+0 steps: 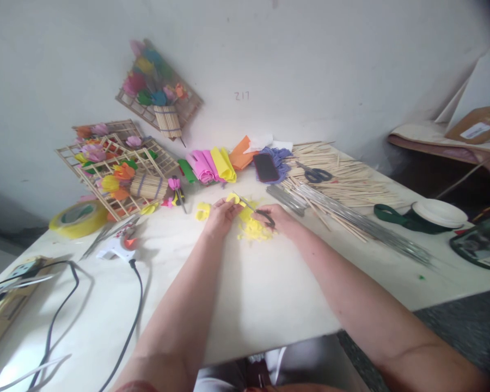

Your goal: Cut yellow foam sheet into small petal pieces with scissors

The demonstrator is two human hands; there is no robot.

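Note:
My left hand [221, 214] pinches a small piece of yellow paper [233, 198] just above the white table [245, 294]. My right hand [276, 218] grips a pair of small scissors [256, 209] by their black handles, and the blades point up and left into that yellow piece. A heap of yellow paper scraps [253, 230] lies on the table between and below the two hands. Another yellow cut-out [203, 210] rests just left of my left hand.
Rolled coloured paper [212, 163], a phone [266, 167], larger scissors [316, 175] on a pile of wooden sticks [343, 182] and metal wires [363, 224] lie beyond. Lattice frames with paper flowers [118, 174], yellow tape [78, 218] and a glue gun [120, 247] with cable sit left.

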